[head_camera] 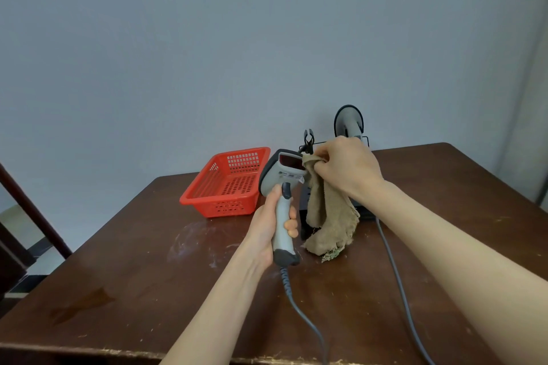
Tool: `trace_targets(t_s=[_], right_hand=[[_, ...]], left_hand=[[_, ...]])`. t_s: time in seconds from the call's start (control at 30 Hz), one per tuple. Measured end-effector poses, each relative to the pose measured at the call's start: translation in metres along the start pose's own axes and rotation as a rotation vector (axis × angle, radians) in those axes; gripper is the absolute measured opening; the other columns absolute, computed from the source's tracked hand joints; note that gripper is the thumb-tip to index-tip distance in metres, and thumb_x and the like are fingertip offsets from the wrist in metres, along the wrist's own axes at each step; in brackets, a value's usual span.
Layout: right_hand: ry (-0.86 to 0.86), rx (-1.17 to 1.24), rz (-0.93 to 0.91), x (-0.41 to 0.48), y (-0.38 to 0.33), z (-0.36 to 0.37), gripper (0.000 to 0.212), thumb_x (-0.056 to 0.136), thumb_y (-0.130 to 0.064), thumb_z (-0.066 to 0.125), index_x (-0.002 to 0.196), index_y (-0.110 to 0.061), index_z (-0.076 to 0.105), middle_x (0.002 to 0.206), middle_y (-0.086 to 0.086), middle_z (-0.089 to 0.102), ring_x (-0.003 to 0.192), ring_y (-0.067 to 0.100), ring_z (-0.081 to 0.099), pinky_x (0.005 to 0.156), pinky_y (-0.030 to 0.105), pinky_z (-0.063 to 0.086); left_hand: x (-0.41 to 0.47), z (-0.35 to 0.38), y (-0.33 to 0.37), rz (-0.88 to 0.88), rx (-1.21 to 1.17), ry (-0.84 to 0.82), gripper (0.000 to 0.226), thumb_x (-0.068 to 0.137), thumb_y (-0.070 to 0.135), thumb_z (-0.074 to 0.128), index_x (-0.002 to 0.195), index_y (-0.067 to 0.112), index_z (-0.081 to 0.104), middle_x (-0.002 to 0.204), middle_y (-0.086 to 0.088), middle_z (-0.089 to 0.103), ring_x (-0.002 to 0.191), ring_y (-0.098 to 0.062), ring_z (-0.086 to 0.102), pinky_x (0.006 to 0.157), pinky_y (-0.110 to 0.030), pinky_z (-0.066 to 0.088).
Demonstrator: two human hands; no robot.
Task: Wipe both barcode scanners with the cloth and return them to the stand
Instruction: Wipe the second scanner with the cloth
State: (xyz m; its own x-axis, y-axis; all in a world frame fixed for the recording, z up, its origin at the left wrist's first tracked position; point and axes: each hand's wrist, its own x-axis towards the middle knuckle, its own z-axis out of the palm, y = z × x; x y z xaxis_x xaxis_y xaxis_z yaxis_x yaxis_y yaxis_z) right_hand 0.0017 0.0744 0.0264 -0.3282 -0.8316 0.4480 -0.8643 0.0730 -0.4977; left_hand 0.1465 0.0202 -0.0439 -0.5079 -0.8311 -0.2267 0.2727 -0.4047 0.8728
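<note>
Gripping grey scanner (281,187) in left hand (271,222); right hand (347,169) pinching cloth (326,216), hiding stand (308,142)

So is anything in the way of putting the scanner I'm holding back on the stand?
Yes. The right hand holds the cloth directly between the held scanner and the black stand, covering most of it. The second scanner sits at the stand's right side. The red basket is off to the left, clear.

Grey scanner (283,187) with dark red window; tan cloth (326,216); red perforated basket (226,184); scuffed dark brown tabletop (148,275).
</note>
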Motion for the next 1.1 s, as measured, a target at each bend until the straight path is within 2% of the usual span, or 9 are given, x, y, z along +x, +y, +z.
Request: trace_targets(t_s=[0.07, 0.2, 0.37, 0.53, 0.67, 0.73, 0.87, 1.0, 1.1], right_hand=[[0.071, 0.121, 0.012, 0.0, -0.004, -0.001, 0.034, 0.082, -0.013, 0.052, 0.052, -0.028, 0.054, 0.052, -0.004, 0.048, 0.063, 0.025, 0.047, 0.054, 0.028, 0.034], [0.004, 0.253, -0.092, -0.001, -0.014, 0.002, 0.018, 0.084, -0.018, 0.059, 0.09, -0.016, 0.076, 0.08, -0.001, 0.071, 0.079, 0.016, 0.062, 0.073, 0.028, 0.049], [0.011, 0.053, -0.003, 0.002, 0.001, 0.0, 0.033, 0.081, -0.01, 0.052, 0.052, -0.024, 0.056, 0.053, 0.002, 0.051, 0.066, 0.029, 0.053, 0.059, 0.031, 0.044], [0.025, 0.209, -0.116, 0.001, -0.01, 0.005, 0.024, 0.083, -0.01, 0.055, 0.092, -0.017, 0.076, 0.086, 0.004, 0.074, 0.084, 0.021, 0.065, 0.078, 0.033, 0.052], [0.011, 0.073, 0.008, 0.003, 0.007, 0.002, 0.031, 0.081, -0.004, 0.048, 0.057, -0.022, 0.058, 0.055, -0.001, 0.051, 0.066, 0.026, 0.049, 0.059, 0.029, 0.042], [0.057, 0.208, 0.0, 0.002, 0.007, -0.001, 0.03, 0.083, -0.004, 0.049, 0.062, -0.021, 0.062, 0.058, -0.008, 0.055, 0.063, 0.016, 0.048, 0.062, 0.025, 0.039], [-0.019, 0.295, -0.051, 0.003, 0.0, -0.003, 0.039, 0.086, 0.001, 0.046, 0.109, -0.017, 0.072, 0.098, 0.0, 0.07, 0.077, 0.003, 0.053, 0.072, 0.019, 0.042], [0.112, 0.551, 0.145, 0.011, 0.008, -0.02, 0.04, 0.089, 0.006, 0.04, 0.101, -0.013, 0.073, 0.1, 0.006, 0.069, 0.084, 0.016, 0.064, 0.08, 0.029, 0.057], [0.214, 0.842, 0.246, 0.016, 0.01, -0.044, 0.036, 0.09, 0.006, 0.042, 0.09, -0.015, 0.071, 0.097, 0.01, 0.068, 0.089, 0.022, 0.068, 0.066, 0.026, 0.06]], left_hand=[[0.0, 0.001, -0.001, -0.005, -0.014, -0.006, 0.034, 0.091, 0.042, 0.054, 0.08, 0.009, 0.055, 0.054, -0.002, 0.048, 0.034, -0.008, 0.038, 0.031, -0.018, 0.035], [0.001, 0.006, 0.001, 0.005, -0.018, -0.029, 0.033, 0.092, 0.041, 0.052, 0.084, 0.009, 0.055, 0.054, -0.002, 0.048, 0.034, -0.008, 0.038, 0.031, -0.018, 0.035], [0.0, 0.005, 0.002, 0.017, 0.001, -0.02, 0.033, 0.092, 0.04, 0.054, 0.083, 0.009, 0.055, 0.055, -0.003, 0.049, 0.035, -0.009, 0.039, 0.032, -0.018, 0.035], [0.001, 0.006, 0.003, 0.024, 0.014, -0.01, 0.032, 0.092, 0.04, 0.053, 0.09, 0.008, 0.055, 0.055, -0.003, 0.048, 0.035, -0.01, 0.039, 0.032, -0.02, 0.036], [-0.001, 0.002, 0.007, 0.033, 0.019, 0.004, 0.033, 0.091, 0.041, 0.055, 0.087, 0.008, 0.056, 0.055, -0.003, 0.049, 0.036, -0.009, 0.04, 0.033, -0.019, 0.037], [0.0, 0.001, 0.01, 0.052, 0.039, 0.019, 0.033, 0.091, 0.04, 0.056, 0.087, 0.008, 0.057, 0.056, -0.003, 0.05, 0.036, -0.01, 0.041, 0.033, -0.019, 0.038], [-0.001, 0.009, 0.019, 0.065, 0.074, 0.023, 0.034, 0.091, 0.04, 0.056, 0.089, 0.007, 0.057, 0.056, -0.003, 0.05, 0.037, -0.01, 0.042, 0.035, -0.02, 0.039], [0.0, 0.017, 0.034, 0.13, 0.182, 0.064, 0.036, 0.089, 0.042, 0.06, 0.086, 0.006, 0.059, 0.058, -0.004, 0.054, 0.042, -0.012, 0.047, 0.041, -0.023, 0.043], [0.002, 0.027, 0.049, 0.157, 0.221, 0.115, 0.038, 0.089, 0.039, 0.061, 0.086, 0.002, 0.059, 0.058, -0.004, 0.056, 0.045, -0.014, 0.05, 0.046, -0.025, 0.046]])
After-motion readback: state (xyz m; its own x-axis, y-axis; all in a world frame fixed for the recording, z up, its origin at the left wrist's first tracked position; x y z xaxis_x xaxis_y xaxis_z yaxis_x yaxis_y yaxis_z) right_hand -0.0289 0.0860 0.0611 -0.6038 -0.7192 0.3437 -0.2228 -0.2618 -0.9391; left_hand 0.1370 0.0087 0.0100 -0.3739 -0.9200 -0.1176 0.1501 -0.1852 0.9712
